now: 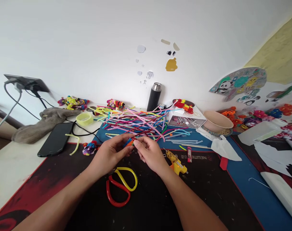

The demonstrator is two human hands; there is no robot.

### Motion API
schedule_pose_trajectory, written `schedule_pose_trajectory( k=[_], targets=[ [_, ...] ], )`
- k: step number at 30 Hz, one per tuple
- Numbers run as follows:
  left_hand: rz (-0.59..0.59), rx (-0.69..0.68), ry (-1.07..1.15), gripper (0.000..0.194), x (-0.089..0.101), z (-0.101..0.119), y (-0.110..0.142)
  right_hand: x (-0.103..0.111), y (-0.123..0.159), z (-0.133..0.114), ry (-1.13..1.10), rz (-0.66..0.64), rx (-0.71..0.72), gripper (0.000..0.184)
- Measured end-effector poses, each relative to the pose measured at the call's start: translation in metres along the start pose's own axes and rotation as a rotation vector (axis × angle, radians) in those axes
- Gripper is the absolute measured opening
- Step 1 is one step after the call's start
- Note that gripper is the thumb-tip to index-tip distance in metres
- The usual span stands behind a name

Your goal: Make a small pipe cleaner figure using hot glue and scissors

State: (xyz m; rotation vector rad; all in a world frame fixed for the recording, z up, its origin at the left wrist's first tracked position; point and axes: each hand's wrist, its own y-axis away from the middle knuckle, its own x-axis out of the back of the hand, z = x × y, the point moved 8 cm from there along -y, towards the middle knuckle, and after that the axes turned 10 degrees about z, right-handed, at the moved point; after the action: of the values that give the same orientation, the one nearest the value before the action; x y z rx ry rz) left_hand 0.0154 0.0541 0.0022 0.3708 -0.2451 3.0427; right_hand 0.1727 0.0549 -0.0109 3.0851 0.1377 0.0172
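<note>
Between my two hands is a small bundle of coloured pipe cleaners, blue and orange with some red. My left hand grips it from the left, thumb and fingers pinched together. From the other side my right hand pinches its right end; the fingers cover much of it. Below my hands lies a pair of scissors with one red and one yellow handle, blades hidden under my left hand. A yellow glue gun rests just right of my right wrist.
Loose pipe cleaners are heaped behind my hands. A black thermos stands at the wall. Left are a phone, a tape roll and a small pipe-cleaner figure. Right are a white box, a bowl and glue sticks.
</note>
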Motion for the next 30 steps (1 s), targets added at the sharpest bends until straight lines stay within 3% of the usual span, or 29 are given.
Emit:
schedule_pose_trajectory(
  k=[9, 18, 30],
  targets=[
    [-0.018, 0.033, 0.013, 0.058, 0.005, -0.002, -0.005, 0.001, 0.001, -0.002, 0.128, 0.019, 0.068, 0.040],
    [-0.019, 0.026, -0.033, 0.058, 0.006, -0.005, -0.007, 0.012, -0.004, -0.005, 0.139, 0.117, 0.130, 0.040],
    [-0.042, 0.120, 0.183, 0.056, 0.003, -0.006, -0.008, 0.010, -0.006, 0.002, 0.120, 0.101, 0.113, 0.041]
  ],
)
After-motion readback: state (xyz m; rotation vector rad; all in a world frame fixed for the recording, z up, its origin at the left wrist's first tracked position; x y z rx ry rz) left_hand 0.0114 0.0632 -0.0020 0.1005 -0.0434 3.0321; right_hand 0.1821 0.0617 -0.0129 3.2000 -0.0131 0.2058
